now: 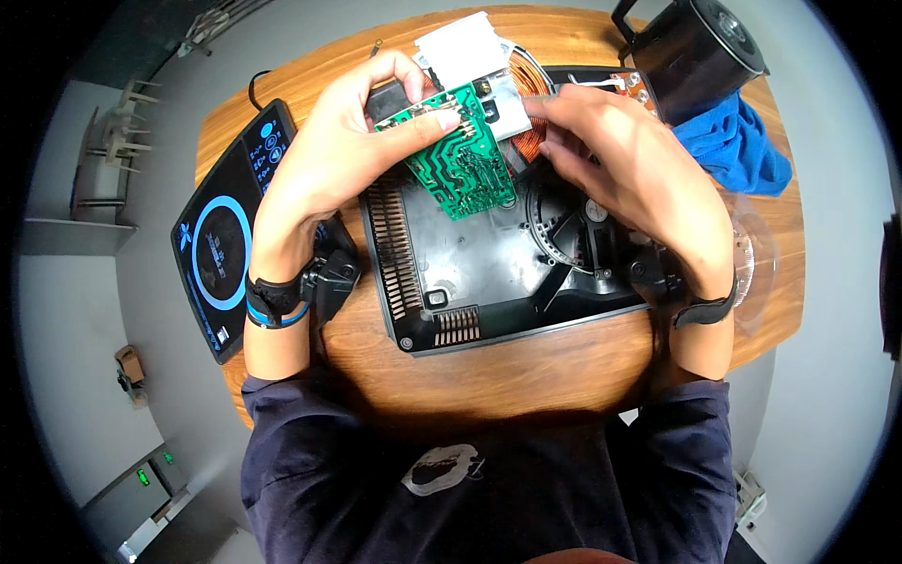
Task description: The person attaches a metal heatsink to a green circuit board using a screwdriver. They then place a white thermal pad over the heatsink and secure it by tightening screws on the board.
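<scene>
My left hand (352, 141) grips a green circuit board (460, 169) by its upper left part, thumb across the soldered side. The board is tilted above an open black appliance housing (470, 254) with slotted vents. At the board's upper right sits a silver metal piece (509, 111), apparently attached to it. My right hand (615, 141) is closed beside that piece, fingertips in front of a copper coil (531, 80). What its fingers pinch, if anything, is hidden. A white part (460, 47) stands behind the board. Both wrists wear black straps with small devices.
A black glass panel (221, 244) with a blue ring lies on the left of the wooden table (498, 385). At the back right stand a black jug (691, 61) and a crumpled blue cloth (733, 146). A clear plastic piece (759, 268) lies at the right.
</scene>
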`<state>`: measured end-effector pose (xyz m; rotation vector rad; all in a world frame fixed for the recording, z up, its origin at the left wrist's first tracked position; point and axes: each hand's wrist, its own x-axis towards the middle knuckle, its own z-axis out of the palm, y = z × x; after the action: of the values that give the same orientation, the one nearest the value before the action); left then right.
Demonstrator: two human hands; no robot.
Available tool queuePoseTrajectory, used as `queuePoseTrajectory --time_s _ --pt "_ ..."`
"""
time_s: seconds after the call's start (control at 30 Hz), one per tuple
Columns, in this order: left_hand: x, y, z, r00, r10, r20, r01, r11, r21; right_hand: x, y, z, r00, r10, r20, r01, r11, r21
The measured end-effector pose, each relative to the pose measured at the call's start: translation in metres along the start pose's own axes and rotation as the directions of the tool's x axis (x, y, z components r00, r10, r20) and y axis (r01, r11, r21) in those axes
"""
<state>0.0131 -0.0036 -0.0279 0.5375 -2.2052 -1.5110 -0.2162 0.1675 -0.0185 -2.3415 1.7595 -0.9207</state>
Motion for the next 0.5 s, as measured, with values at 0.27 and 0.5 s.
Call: queuePoseTrajectory --time_s 0.27,0.5 --pt "0.001 -0.003 0.0 1.0 0.002 -0.022 -0.002 1.0 0.0 -0.003 0.011 0.008 0.999 -0.02 0.027 0.02 1.0 0.012" --pt "0.001 -0.007 -0.002 1.0 0.021 -0.002 -0.021 1.0 0.006 -0.006 0.009 0.006 0.995 -0.059 -0.08 0.058 0.998 -0.023"
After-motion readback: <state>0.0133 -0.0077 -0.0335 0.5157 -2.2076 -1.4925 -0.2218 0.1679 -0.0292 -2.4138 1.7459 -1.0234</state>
